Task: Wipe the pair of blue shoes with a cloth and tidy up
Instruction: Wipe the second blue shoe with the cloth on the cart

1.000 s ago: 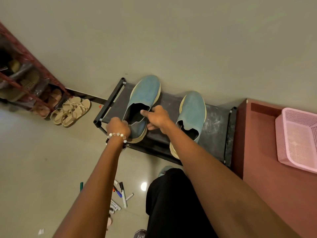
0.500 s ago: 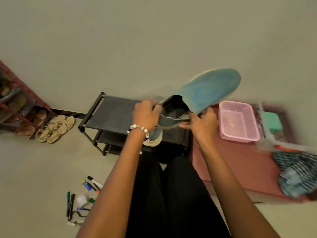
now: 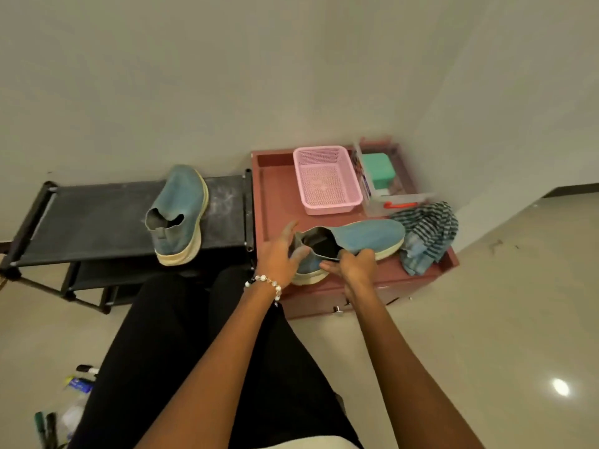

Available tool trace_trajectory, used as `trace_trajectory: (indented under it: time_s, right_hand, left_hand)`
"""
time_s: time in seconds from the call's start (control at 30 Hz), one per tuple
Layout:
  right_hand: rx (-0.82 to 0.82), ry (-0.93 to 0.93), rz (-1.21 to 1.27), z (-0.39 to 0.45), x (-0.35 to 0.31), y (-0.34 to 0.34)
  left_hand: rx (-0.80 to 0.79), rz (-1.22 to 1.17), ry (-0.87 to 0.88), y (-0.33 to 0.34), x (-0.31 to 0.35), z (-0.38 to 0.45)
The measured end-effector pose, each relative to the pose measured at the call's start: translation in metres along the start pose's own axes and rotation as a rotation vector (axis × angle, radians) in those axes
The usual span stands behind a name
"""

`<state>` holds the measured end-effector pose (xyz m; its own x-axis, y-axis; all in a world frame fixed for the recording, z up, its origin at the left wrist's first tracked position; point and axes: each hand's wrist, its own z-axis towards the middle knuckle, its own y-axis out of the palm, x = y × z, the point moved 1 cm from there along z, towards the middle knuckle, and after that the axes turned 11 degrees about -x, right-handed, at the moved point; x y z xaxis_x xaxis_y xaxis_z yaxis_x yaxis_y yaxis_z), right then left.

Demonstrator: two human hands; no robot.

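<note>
Because I want this shoe near the cloth before I start wiping, I hold the blue slip-on shoe [image 3: 356, 241] low over the reddish-brown cabinet top [image 3: 275, 189], its toe pointing right toward the striped cloth [image 3: 428, 234] that lies crumpled at the cabinet's right edge, just beside the toe. My right hand [image 3: 353, 270] grips the near side of the collar, thumb curled over the rim and fingers under the pale sole, so it carries the weight. My left hand [image 3: 278, 254] is at the heel with its fingers spread and mostly straight, steadying the back of the shoe rather than clasping it; I judge it is letting go. Whether the sole already rests on the cabinet I cannot tell, since my hands cover its near end.

Its mate, the second blue shoe [image 3: 180, 212], sits on the top shelf of the black shoe rack [image 3: 97, 215], heel toward me and overhanging the front edge, waiting its turn. Behind my hands stand a pink plastic basket [image 3: 327, 179] and a clear container with a green box [image 3: 377, 171] in it. Marker pens [image 3: 86, 369] are scattered on the floor by my left leg.

Half a second ago I had this shoe raised high with both hands clamped on its collar; now it has come down to the cabinet and my left hand has loosened. A second ago both shoes were side by side on the rack.
</note>
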<state>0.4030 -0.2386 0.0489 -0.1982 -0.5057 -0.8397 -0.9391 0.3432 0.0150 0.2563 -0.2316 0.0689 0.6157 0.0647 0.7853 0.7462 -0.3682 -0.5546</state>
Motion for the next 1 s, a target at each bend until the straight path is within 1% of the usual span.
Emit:
trace_trajectory:
  time_s: [0.07, 0.13, 0.17, 0.2, 0.27, 0.3, 0.33, 0.37, 0.47, 0.5, 0.53, 0.57, 0.63, 0.67, 0.73, 0.87, 1.0]
  right_hand:
    - [-0.063, 0.051, 0.004, 0.013, 0.011, 0.003]
    - [-0.128, 0.082, 0.021, 0.022, 0.017, 0.005]
    - [-0.168, 0.099, 0.021, 0.024, 0.016, 0.004]
    - [-0.206, 0.130, -0.027, 0.027, 0.012, 0.000]
    - [-0.246, 0.221, -0.237, 0.034, -0.001, -0.018]
    - [-0.221, 0.244, -0.330, 0.044, -0.008, -0.034]
    - [-0.160, 0.238, -0.400, 0.054, -0.015, -0.052]
    - [-0.051, 0.205, -0.473, 0.063, -0.022, -0.068]
    - [0.312, -0.012, -0.763, 0.084, -0.039, -0.111]
    - [0.397, -0.068, -0.855, 0.090, -0.042, -0.120]
    - [0.442, -0.085, -0.949, 0.098, -0.042, -0.127]
    - [0.444, -0.069, -1.026, 0.105, -0.043, -0.132]
    - [0.362, -0.012, -1.179, 0.120, -0.037, -0.135]
    - [0.320, 0.027, -1.266, 0.125, -0.034, -0.135]
    - [0.309, 0.087, -1.385, 0.134, -0.024, -0.134]
    - [0.430, 0.048, -1.440, 0.137, -0.017, -0.131]
    - [0.396, 0.084, -1.420, 0.125, -0.004, -0.137]
  left_hand:
    - [-0.040, 0.165, -0.007, 0.005, -0.011, 0.004]
    - [-0.051, 0.248, 0.005, 0.009, -0.017, 0.011]
    - [-0.062, 0.329, 0.010, 0.012, -0.019, 0.014]
    - [-0.088, 0.455, 0.006, 0.016, -0.020, 0.016]
    - [-0.156, 0.703, 0.007, 0.026, -0.023, 0.019]
    - [-0.184, 0.780, 0.012, 0.030, -0.024, 0.019]
    - [-0.202, 0.834, 0.018, 0.035, -0.026, 0.019]
    - [-0.206, 0.876, 0.025, 0.040, -0.027, 0.020]
    - [-0.186, 0.927, 0.030, 0.045, -0.030, 0.021]
    - [-0.187, 0.937, 0.033, 0.046, -0.031, 0.022]
    - [-0.187, 0.957, 0.038, 0.047, -0.031, 0.022]
    - [-0.183, 0.988, 0.040, 0.049, -0.032, 0.023]
    - [-0.178, 1.022, 0.026, 0.052, -0.033, 0.025]
    - [-0.180, 1.008, 0.011, 0.053, -0.033, 0.026]
    - [-0.188, 0.963, -0.010, 0.055, -0.035, 0.028]
    - [-0.208, 0.938, -0.002, 0.060, -0.043, 0.035]
    - [-0.258, 0.941, -0.037, 0.065, -0.045, 0.040]
